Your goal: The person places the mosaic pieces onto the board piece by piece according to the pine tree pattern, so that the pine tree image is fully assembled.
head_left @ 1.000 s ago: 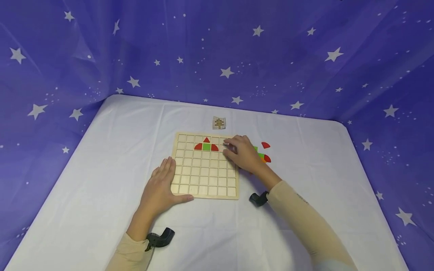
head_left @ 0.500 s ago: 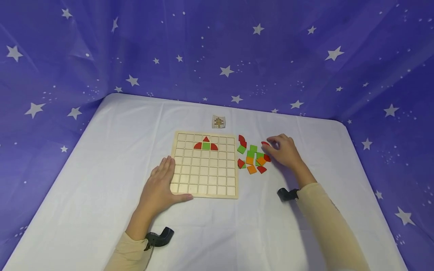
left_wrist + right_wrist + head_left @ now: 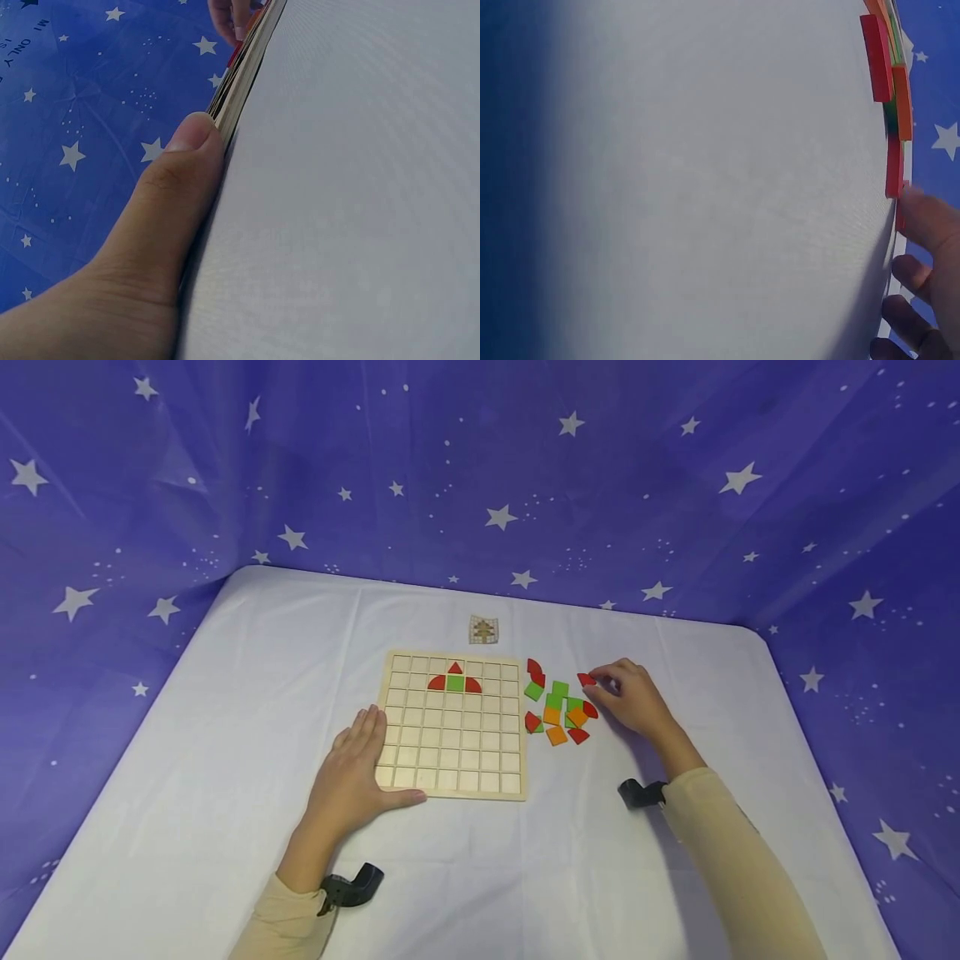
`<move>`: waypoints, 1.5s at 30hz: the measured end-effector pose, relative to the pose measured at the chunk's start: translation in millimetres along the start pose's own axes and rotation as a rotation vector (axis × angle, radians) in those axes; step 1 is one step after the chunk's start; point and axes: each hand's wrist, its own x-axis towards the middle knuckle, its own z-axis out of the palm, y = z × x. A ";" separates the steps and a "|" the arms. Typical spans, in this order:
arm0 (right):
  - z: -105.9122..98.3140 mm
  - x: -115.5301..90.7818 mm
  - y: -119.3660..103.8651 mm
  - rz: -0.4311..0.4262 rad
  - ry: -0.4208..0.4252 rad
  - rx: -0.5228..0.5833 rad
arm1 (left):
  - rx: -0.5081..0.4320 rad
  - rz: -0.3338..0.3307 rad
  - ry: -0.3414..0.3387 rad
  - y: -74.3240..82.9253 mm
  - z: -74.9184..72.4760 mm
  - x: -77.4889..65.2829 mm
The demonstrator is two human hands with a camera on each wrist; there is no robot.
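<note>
A square wooden grid board lies on the white cloth. Set in its upper cells are a red triangle, a green square and two red quarter-circle pieces, one at each side of the square. My left hand rests along the board's left edge, fingers straight, with its thumb against the front edge. To the right of the loose pieces, my right hand has thumb and forefinger at a red quarter-circle piece, seemingly pinching its near end. That piece is partly hidden by the thumb in the right wrist view.
Right of the board lie loose green squares, orange squares and more red quarter-circles, some overlapping. A small card with a tree pattern lies behind the board. A starry blue-purple curtain stands behind the table.
My right hand has moved right, from over the board's right side to the farthest red quarter-circle, uncovering the loose pieces. Its fingers have closed in on that piece. The left hand has stayed put.
</note>
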 end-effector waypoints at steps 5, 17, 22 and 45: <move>-0.9 0.9 -2.2 -0.008 -0.008 -0.017 | -0.002 0.002 -0.003 0.5 -0.4 0.5; 0.3 8.6 -7.8 -0.055 -0.076 -0.006 | -0.004 -0.005 -0.009 0.4 0.0 -0.1; 1.7 10.8 -4.2 -0.033 -0.083 0.020 | -0.003 -0.009 -0.017 0.9 0.3 -0.4; 4.4 14.0 -11.0 -0.005 -0.080 0.039 | 0.002 0.000 -0.004 0.2 -1.0 0.6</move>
